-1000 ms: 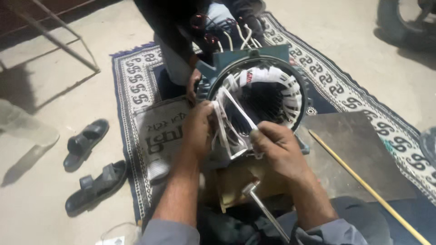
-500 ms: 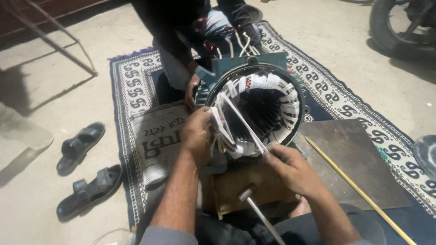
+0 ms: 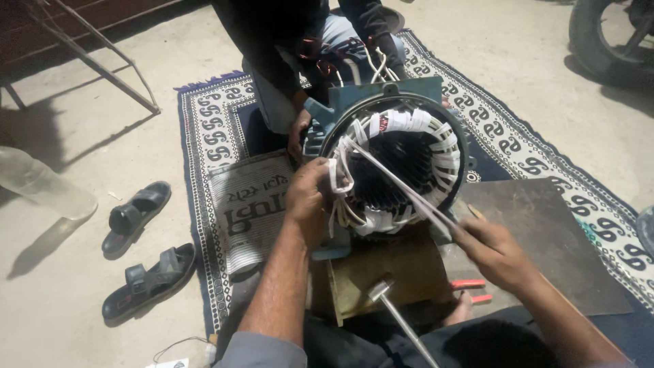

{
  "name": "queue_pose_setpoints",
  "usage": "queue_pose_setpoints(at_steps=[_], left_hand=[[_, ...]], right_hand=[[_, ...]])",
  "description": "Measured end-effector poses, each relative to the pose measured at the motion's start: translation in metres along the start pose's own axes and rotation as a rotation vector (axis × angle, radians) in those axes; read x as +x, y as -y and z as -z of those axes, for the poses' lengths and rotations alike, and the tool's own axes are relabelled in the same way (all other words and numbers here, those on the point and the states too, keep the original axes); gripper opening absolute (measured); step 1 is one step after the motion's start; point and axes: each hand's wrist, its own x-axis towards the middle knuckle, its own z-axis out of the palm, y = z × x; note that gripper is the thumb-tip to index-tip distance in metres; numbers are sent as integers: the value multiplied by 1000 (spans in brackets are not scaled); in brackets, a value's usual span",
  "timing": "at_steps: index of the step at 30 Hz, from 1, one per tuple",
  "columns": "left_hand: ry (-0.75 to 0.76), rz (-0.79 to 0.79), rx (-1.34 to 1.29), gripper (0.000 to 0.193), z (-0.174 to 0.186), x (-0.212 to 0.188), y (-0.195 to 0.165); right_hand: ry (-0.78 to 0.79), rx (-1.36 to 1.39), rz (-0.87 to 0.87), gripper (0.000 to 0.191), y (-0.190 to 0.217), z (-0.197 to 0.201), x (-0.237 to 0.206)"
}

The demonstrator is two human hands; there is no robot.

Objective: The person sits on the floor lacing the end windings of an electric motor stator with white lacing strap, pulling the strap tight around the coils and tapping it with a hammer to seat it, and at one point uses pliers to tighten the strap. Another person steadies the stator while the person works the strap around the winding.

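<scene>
Since half a second ago, the right hand (image 3: 494, 253) has drawn farther out and down from the stator, so the white lacing tape (image 3: 402, 184) now runs in a longer, straighter line from the winding's upper left edge to the fingertips. Those fingers are pinched shut on the tape's free end, just in front of the stator's lower right rim. The left hand (image 3: 308, 197) is curled closed over the white-bound coil bundle (image 3: 340, 178) on the left side of the motor stator (image 3: 402, 167), thumb and fingers pressing the loops against the core.

To lace well here, the pull should probably stay in line with the tape and steady, while the left fingers keep the bundle clamped so the wrap cinches rather than dragging the coils out of the slots.

Beneath the fingers, the stator stands on edge on a wooden block (image 3: 381, 269). Below the right wrist lie red-handled pliers (image 3: 470, 289); a hammer (image 3: 398, 313) lies between the forearms. Beyond the stator, another person's hand (image 3: 297, 135) steadies the blue housing, all on a patterned rug (image 3: 204, 129).
</scene>
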Motion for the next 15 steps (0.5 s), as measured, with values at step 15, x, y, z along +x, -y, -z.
queue_pose_setpoints(at_steps=[15], left_hand=[[-3, -42, -9, 16, -3, -4, 5]], right_hand=[[-250, 667, 553, 18, 85, 105, 52]])
